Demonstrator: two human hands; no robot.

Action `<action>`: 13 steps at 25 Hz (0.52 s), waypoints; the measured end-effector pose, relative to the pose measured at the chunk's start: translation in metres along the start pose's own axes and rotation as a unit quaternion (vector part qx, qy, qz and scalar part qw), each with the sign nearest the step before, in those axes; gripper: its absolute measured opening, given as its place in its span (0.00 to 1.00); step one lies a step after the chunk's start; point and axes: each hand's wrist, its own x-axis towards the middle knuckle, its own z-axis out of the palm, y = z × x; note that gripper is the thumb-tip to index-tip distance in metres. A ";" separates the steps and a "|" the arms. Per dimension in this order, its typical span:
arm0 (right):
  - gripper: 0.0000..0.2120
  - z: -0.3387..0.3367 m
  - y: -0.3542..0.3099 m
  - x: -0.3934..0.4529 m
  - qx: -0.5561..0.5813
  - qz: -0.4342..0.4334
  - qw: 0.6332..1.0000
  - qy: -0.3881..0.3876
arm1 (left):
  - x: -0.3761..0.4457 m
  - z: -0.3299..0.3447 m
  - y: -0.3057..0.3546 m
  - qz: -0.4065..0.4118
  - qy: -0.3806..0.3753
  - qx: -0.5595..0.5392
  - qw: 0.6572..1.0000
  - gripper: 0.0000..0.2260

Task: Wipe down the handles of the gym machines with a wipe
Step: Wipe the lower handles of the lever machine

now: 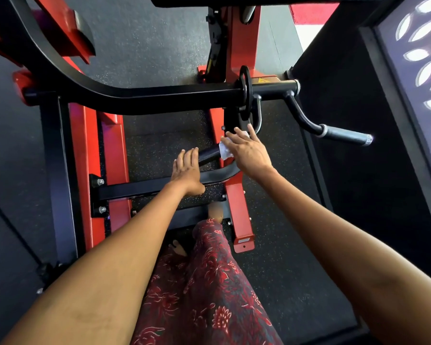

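Note:
A black curved handle (209, 152) of a red and black gym machine lies in the middle of the head view. My left hand (187, 168) rests on the handle's near end, fingers fairly straight over it. My right hand (248, 150) presses a white wipe (225, 149) against the handle's far part, with the fingers spread and straight. Much of the wipe is hidden under my palm. A second black handle (343, 133) with a knurled grip sticks out to the right, untouched.
A thick black bar (159, 95) crosses above the hands, carrying a black ring (245, 92). Red frame posts (237, 207) stand beside the handle. Dark rubber floor lies below. A dark wall panel with a patterned window (423, 58) is at right. My feet and patterned skirt (209, 282) are below.

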 end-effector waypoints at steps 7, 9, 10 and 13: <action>0.29 0.008 -0.052 0.006 0.008 -0.103 0.995 -0.017 | -0.001 -0.001 0.001 -0.018 -0.007 0.009 1.000 0.47; 0.30 0.004 -0.022 0.005 0.004 -0.093 0.996 -0.009 | 0.000 0.000 -0.001 -0.014 0.000 0.012 1.000 0.47; 0.30 0.002 -0.004 0.004 0.009 -0.067 0.998 -0.008 | 0.000 0.000 -0.002 -0.011 0.004 0.012 1.000 0.47; 0.29 -0.003 0.025 0.002 0.022 0.013 1.000 -0.003 | 0.002 0.002 -0.002 -0.003 0.016 0.007 1.000 0.47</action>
